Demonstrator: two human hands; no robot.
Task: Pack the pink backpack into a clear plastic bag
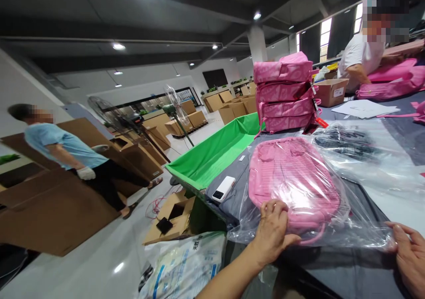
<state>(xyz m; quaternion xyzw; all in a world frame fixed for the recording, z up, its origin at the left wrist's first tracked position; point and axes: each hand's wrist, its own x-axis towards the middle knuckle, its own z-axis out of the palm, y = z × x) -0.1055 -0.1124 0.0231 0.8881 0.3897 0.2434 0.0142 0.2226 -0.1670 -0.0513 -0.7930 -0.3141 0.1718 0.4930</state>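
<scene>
The pink backpack (294,179) lies flat on the grey surface (348,268), sheathed in a clear plastic bag (361,228). Left hand (274,232) presses the bag's open end; right hand (410,254) pinches its corner. Bagging appears nearly complete; sealing the opening likely follows. Stacked pink backpacks (285,93) stand beyond it.

Stack of pink backpacks (285,93) beside green bin (215,150) (white power bank (223,188) nearby)

Grey floor (99,263), possibly polished concrete
</scene>
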